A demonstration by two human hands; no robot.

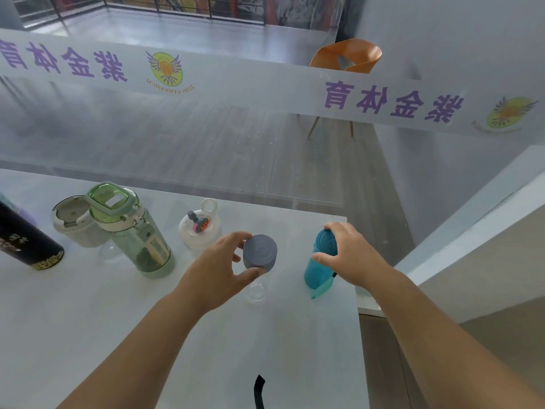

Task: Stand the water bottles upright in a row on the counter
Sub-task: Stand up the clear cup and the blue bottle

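Several bottles stand upright on the white counter (88,320). My left hand (219,268) grips the grey cap of a clear bottle (259,252) at the middle. My right hand (351,255) holds the top of a teal bottle (317,267) near the counter's right edge. To the left stand a clear bottle with a white loop lid (200,228), a green-lidded transparent bottle (132,231), a white cup-like bottle (73,221) and a black bottle (23,240) at the far left.
A glass panel with purple lettering (265,128) rises behind the counter. The counter's right edge (358,290) drops off close to the teal bottle. An orange chair (348,56) stands beyond the glass. A black strap (259,391) hangs at the bottom.
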